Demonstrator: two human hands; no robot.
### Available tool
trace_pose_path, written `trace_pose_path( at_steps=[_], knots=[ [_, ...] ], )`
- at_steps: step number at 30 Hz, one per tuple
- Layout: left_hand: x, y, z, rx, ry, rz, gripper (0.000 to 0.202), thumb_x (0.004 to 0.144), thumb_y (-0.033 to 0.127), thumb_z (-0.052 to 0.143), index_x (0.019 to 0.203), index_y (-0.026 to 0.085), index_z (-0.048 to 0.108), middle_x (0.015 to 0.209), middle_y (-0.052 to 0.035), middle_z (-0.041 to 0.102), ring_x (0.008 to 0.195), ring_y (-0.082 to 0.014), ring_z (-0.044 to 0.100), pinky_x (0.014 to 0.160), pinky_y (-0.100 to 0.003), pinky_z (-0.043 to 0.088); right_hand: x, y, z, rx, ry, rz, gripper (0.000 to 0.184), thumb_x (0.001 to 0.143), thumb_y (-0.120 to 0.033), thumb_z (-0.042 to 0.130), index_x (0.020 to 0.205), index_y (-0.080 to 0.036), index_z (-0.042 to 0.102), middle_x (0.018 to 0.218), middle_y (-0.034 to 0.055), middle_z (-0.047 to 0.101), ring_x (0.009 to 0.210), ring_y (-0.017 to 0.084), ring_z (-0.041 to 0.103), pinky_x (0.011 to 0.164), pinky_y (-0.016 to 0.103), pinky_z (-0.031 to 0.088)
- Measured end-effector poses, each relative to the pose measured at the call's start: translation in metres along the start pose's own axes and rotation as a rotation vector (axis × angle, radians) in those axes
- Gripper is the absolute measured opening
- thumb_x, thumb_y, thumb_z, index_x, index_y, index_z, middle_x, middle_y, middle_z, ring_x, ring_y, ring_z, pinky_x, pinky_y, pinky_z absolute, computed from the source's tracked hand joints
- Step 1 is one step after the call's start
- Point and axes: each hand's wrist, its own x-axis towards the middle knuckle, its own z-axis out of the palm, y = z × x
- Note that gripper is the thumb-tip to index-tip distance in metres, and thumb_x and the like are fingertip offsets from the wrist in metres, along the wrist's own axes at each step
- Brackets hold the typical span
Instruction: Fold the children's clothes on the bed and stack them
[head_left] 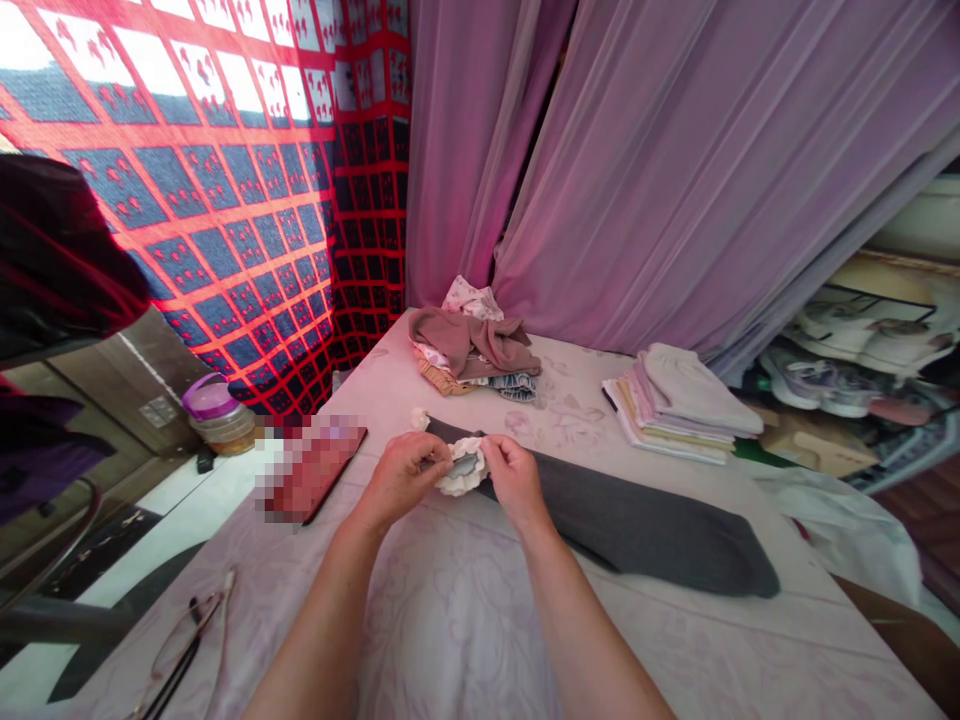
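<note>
Two bare hands meet over one pale frill (461, 484), which belongs to a dark grey garment (652, 520) spread flat on the cloth-covered counter (750, 650). The left hand (405, 478) has its grip narrow, finger and thumb pinched at the frill's left edge; the right hand (516, 478) pinches the right edge in the same way, so the frill stands slightly open between them, raised in a loose ring.

What counts most is how the garment lies from this double grip. Nearly all its length is on the right: its long axis runs slantwise from the frilled end at the hands to a broad rounded end at the lower right, which comes closer to the person's side of the counter. The right hand is clearly the nearer one to that body of cloth, its wrist crossing just in front of it, while the broad end lies well apart from both hands. A short stretch of grey passes behind the fingers to a second frill (421, 419), just beyond the left hand and apart from its fingertips. Past the garment's far side, near its right half, stands a folded stack (667, 415), not touching it.
</note>
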Motion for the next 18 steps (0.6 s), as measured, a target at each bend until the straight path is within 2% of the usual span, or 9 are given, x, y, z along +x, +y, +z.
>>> trace_pose_path(
  at_steps=[3,5,7,11,15,18],
  knots=[
    [-0.0008,0.0006,0.0016,0.088,-0.023,-0.025,0.007,0.081,0.026,0.062,0.082,0.020,0.064,0.075,-0.0003,0.066,0.072,-0.0138,0.058,0.071,-0.026,0.041,0.0006,0.0028,0.0008,0.020,-0.009,0.010,0.035,0.078,-0.049,0.054,0.078,-0.016,0.067,0.066,-0.0002,0.062,0.061,0.013,0.052,0.057,0.022,0.042],
    [-0.0015,0.0008,0.0017,0.186,-0.039,-0.046,0.017,0.078,0.026,0.065,0.094,0.021,0.065,0.084,-0.0016,0.068,0.079,-0.0163,0.059,0.074,-0.029,0.041,0.0010,0.0043,0.0019,0.050,-0.019,0.027,0.036,0.077,-0.050,0.055,0.077,-0.016,0.067,0.065,-0.0004,0.061,0.060,0.012,0.051,0.056,0.022,0.042],
    [-0.0022,0.0003,0.0008,0.272,-0.053,-0.073,0.023,0.076,0.024,0.066,0.099,0.022,0.064,0.089,-0.0025,0.068,0.083,-0.0182,0.060,0.077,-0.030,0.040,0.0016,0.0048,0.0026,0.079,-0.010,0.045,0.037,0.076,-0.051,0.056,0.076,-0.016,0.067,0.064,-0.0010,0.060,0.058,0.012,0.050,0.055,0.022,0.041],
    [-0.0031,-0.0028,-0.0022,0.307,-0.059,-0.113,0.012,0.077,0.022,0.064,0.089,0.023,0.066,0.083,-0.0014,0.067,0.081,-0.0174,0.060,0.075,-0.029,0.039,0.0026,0.0020,0.0028,0.106,0.050,0.078,0.037,0.073,-0.052,0.057,0.075,-0.016,0.067,0.064,-0.0008,0.061,0.057,0.012,0.049,0.052,0.022,0.040],
    [-0.0034,-0.0050,-0.0040,0.230,0.019,-0.083,0.013,0.077,0.018,0.061,0.088,0.023,0.065,0.084,-0.0012,0.065,0.078,-0.0151,0.059,0.070,-0.026,0.040,0.0028,-0.0011,0.0024,0.112,0.068,0.100,0.037,0.071,-0.051,0.057,0.075,-0.016,0.067,0.063,-0.0001,0.061,0.056,0.012,0.048,0.050,0.021,0.038],
    [-0.0037,-0.0066,-0.0041,0.231,0.063,-0.066,0.007,0.076,0.015,0.059,0.079,0.021,0.062,0.079,-0.0009,0.062,0.073,-0.0142,0.056,0.065,-0.025,0.039,0.0023,-0.0001,0.0018,0.105,0.070,0.098,0.037,0.071,-0.051,0.057,0.076,-0.016,0.068,0.064,-0.0002,0.061,0.057,0.012,0.048,0.050,0.021,0.038]
  ],
)
